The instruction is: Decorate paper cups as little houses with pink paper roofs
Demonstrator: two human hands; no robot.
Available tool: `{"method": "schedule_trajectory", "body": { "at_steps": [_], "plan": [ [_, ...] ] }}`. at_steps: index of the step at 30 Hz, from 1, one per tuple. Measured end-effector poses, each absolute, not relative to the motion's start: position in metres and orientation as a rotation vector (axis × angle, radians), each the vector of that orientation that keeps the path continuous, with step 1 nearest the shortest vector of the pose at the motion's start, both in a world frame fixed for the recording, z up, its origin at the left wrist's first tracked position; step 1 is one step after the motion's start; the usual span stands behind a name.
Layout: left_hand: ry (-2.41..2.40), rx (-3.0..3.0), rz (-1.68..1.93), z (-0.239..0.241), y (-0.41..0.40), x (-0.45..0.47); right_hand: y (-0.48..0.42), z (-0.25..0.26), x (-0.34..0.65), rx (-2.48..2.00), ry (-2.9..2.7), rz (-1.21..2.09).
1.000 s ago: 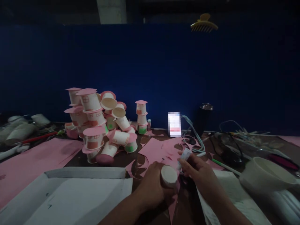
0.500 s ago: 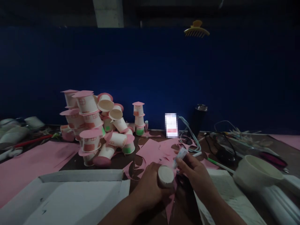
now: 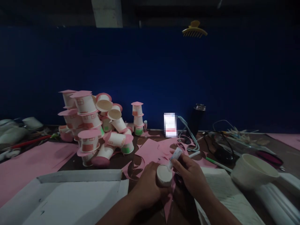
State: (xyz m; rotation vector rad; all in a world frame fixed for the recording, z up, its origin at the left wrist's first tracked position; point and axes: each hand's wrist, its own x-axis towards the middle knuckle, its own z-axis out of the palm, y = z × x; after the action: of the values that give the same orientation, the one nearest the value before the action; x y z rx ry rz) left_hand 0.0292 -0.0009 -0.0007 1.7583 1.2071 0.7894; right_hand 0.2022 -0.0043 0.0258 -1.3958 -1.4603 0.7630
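Note:
My left hand (image 3: 146, 187) is wrapped round a small white paper cup (image 3: 164, 176) held bottom up near the table's front edge. My right hand (image 3: 189, 175) grips a small glue tube (image 3: 174, 156), tilted so that its tip touches the cup's upturned base. A pink paper piece (image 3: 169, 204) hangs below the cup between my hands. Pink paper cut-outs (image 3: 154, 151) lie on the table just beyond my hands.
A heap of decorated cups with pink lids (image 3: 93, 128) stands at the back left. A white shallow box (image 3: 70, 200) lies at the front left. A stack of white cups (image 3: 255, 172) lies on its side at the right, with cables (image 3: 220, 147) and a dark flask (image 3: 198, 120) behind.
My right hand has swung the glue tube down and left, from beside the cup onto its base. My left hand holds the cup nearly still.

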Motion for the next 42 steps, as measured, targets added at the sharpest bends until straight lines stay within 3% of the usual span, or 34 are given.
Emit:
{"method": "schedule_trajectory", "body": {
  "at_steps": [8, 18, 42],
  "plan": [
    [1.224, 1.729, 0.821, 0.0004, -0.0024, 0.0303, -0.0039, 0.0189, 0.1992, -1.523, -1.410, 0.571],
    [1.216, 1.671, 0.794, -0.0020, -0.0032, 0.0318, -0.0049, 0.0238, 0.2050, -1.406, -1.326, 0.702],
    [1.118, 1.673, 0.856, 0.0047, -0.0055, 0.0316, -0.0119, 0.0253, 0.1980, -1.387, -1.389, 0.586]
  ]
}}
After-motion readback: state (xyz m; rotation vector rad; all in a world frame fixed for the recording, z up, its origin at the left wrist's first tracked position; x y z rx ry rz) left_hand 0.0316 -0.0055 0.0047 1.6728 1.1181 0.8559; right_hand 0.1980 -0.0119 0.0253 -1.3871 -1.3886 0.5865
